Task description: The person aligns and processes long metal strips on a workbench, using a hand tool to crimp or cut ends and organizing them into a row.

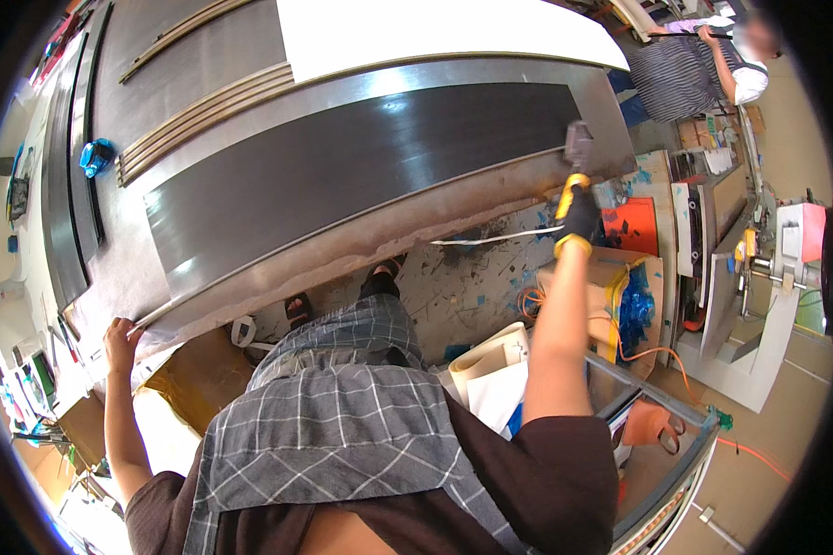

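A long dark sheet (361,166) lies on the metal-topped table, running from left to right in front of me. My left hand (121,344), bare, is at the table's near left edge, its fingers closed round the end of a thin pale strip (155,316). My right hand (580,218) wears a black glove with a yellow cuff. It is closed on the yellow handle of a tool with a blocky grey head (578,141), whose exact kind I cannot make out. The tool's head is over the sheet's right end; contact cannot be told.
A white sheet (444,32) and several narrow bars (208,111) lie farther back on the table. A blue crumpled bundle (95,157) sits at the left. Cardboard boxes (199,384), an orange cord (662,356) and a shelf unit (652,407) surround me. Another person (680,79) stands far right.
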`<state>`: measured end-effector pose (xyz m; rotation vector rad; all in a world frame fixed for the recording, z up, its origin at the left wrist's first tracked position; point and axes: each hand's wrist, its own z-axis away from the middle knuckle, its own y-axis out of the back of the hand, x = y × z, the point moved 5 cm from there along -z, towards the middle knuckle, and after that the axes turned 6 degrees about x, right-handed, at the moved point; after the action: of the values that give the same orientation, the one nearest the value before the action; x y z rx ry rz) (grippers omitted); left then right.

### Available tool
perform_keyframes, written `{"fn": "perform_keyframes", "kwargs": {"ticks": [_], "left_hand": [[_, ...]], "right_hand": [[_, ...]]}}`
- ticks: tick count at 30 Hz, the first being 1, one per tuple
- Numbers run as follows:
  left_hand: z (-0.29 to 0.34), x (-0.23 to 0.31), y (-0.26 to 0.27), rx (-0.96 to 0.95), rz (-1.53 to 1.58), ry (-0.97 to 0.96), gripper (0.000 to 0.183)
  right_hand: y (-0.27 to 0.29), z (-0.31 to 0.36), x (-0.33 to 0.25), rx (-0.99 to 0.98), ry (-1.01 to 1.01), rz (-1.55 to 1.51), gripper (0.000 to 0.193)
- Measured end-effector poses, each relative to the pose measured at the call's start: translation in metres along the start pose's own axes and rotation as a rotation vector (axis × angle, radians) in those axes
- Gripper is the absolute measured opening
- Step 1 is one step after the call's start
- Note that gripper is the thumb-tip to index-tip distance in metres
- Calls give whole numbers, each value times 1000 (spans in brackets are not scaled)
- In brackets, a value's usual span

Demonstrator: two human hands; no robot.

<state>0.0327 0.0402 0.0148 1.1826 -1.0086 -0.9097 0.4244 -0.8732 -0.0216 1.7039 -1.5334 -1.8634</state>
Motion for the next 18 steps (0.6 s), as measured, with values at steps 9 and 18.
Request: {"fn": "perform_keyframes", "kwargs": {"ticks": [9,18], "left_hand": [[4,11,8,-94,16,35,24],[-23,11,-1,-43,158,-155,30]], "right_hand": [[-34,102,-47,-610,76,-310,28],[-79,476,-337,-996,774,-409,43]]}}
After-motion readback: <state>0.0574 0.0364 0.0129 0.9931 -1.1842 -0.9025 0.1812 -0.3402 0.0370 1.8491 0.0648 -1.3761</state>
